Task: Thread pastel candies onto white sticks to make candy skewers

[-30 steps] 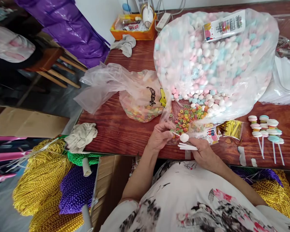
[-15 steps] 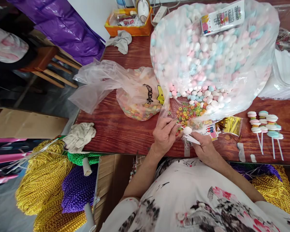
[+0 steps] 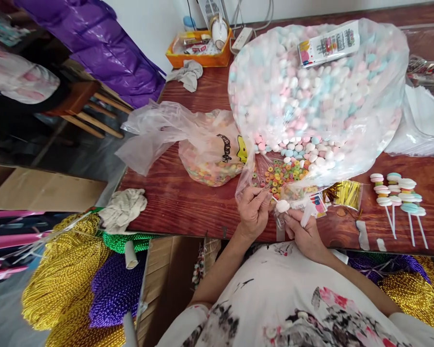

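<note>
Fingers of the left hand [image 3: 252, 214]: pinched together on a thin stick [image 3: 275, 198]. White candy piece [image 3: 282, 206]: on that stick, between both hands, above the table [image 3: 198, 212]. Right hand [image 3: 305, 234]: fingers curled around white sticks [image 3: 307, 213], thumb near the candy.

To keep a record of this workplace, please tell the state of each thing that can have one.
Left hand: pinched on a thin white stick
Right hand: closed on white sticks
Large bag: open at near side
Smaller bag: partly filled
Four candy skewers: threaded, lying flat
Near cloth: crumpled
Far cloth: crumpled
Orange box: open, filled
</note>
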`<state>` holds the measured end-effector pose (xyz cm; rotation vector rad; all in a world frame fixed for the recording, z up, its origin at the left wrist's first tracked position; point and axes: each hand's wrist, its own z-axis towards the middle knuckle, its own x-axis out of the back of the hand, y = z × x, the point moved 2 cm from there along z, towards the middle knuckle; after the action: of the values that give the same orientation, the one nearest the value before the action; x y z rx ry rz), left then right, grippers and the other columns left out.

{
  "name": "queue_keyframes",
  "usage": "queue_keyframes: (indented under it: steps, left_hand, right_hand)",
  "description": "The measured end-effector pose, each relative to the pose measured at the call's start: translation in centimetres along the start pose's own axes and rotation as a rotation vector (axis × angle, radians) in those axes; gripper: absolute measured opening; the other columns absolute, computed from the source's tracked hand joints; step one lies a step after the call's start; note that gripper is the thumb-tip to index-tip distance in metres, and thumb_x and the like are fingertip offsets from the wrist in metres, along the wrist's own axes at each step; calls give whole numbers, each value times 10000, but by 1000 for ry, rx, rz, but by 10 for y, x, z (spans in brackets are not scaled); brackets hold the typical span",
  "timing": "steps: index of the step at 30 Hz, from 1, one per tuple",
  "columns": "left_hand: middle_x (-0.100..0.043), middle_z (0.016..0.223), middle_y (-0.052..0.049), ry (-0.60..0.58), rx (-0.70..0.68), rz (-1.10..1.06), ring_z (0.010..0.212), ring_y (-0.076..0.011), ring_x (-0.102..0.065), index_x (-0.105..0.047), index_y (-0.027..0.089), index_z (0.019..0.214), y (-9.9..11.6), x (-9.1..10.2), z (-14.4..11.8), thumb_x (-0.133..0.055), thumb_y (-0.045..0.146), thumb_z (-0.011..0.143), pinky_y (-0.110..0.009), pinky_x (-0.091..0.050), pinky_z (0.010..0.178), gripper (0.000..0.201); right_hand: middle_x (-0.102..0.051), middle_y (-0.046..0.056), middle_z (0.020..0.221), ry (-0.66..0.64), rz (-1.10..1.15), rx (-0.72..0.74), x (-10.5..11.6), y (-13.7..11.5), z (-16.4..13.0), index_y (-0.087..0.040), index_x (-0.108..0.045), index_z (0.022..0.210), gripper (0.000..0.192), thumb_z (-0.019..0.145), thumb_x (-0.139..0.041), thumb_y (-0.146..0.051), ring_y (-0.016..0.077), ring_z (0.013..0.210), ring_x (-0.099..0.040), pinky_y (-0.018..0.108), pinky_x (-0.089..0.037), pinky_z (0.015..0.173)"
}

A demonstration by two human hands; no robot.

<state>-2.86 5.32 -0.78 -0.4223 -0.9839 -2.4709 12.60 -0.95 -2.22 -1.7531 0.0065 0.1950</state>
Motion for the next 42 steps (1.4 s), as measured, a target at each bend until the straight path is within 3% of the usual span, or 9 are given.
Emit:
queue_keyframes:
  steps: [9, 13, 18, 30, 33, 36, 37, 39, 42]
  left_hand:
    - [-670, 920, -16, 26, 55, -61, 824, -128, -657, -703, 254, 1163, -3, -6, -7, -636, 130, 921, -261, -549, 703, 280]
    - [-663, 922, -14, 43, 83, -76, 827, -127, -650, -716, 255, 1137, 0, -8, -4, -650, 148, 917, -267, -544, 709, 253]
    - [-668, 935, -24, 2, 25, -90, 846, -133, -638, -703, 246, 1162, 5, -7, 0, -633, 130, 920, -277, -543, 735, 278]
    - [-702, 985, -93, -183, -44, -253, 914, -179, -667, -684, 197, 1182, 24, -20, -15, -583, 122, 932, -333, -580, 800, 280]
    - [-738, 1049, -106, -252, -41, -270, 945, -176, -698, -686, 182, 1186, 8, -14, 4, -555, 136, 947, -312, -571, 817, 277]
    - [-753, 960, -77, -285, 61, -81, 866, -172, -688, -728, 175, 1102, -31, -16, 41, -540, 154, 938, -308, -541, 807, 250]
    - [-743, 906, -73, -338, 114, 22, 832, -181, -671, -754, 173, 1020, -46, -21, 54, -548, 162, 921, -318, -529, 796, 228]
    - [-700, 803, -76, -558, 185, 185, 760, -197, -630, -770, 165, 824, -71, -36, 74, -587, 142, 848, -335, -509, 762, 186]
    - [-672, 802, -84, -739, 218, 281, 784, -214, -603, -743, 165, 708, -87, -56, 89, -618, 94, 746, -354, -495, 777, 148]
  right_hand:
    - [-418, -56, 545, 56, -157, 61, 7, 3, 2, -198, -531, 706, 385, 1009, -493, -432, 104, 504, -353, 260, -275, 504]
    - [-417, -49, 553, 29, -218, 64, 4, 14, 1, -207, -488, 672, 408, 1009, -485, -438, 112, 524, -361, 264, -294, 519]
    - [-386, -60, 557, 35, -96, 26, -1, 29, -2, -207, -478, 694, 379, 1000, -503, -428, 100, 505, -322, 252, -258, 487]
    - [-426, -53, 524, 155, -72, 40, 7, 18, 9, -189, -558, 690, 370, 958, -539, -443, 100, 490, -361, 251, -299, 488]
    - [-381, -69, 491, 221, 34, 7, 19, 15, 14, -181, -629, 777, 332, 932, -573, -469, 92, 452, -311, 243, -251, 451]
    - [-373, -69, 513, 342, 142, 14, 35, 8, 16, -174, -675, 895, 302, 911, -608, -468, 90, 455, -288, 239, -209, 436]
    - [-379, -65, 525, 378, 155, 22, 39, 7, 16, -174, -680, 920, 302, 908, -615, -469, 92, 462, -290, 239, -204, 436]
    - [-403, -54, 543, 387, 130, 34, 43, 5, 14, -176, -682, 916, 307, 911, -618, -475, 99, 482, -311, 244, -210, 444]
    - [-437, -40, 544, 282, 19, 55, 41, 4, 12, -181, -646, 777, 343, 935, -594, -482, 105, 504, -349, 255, -243, 470]
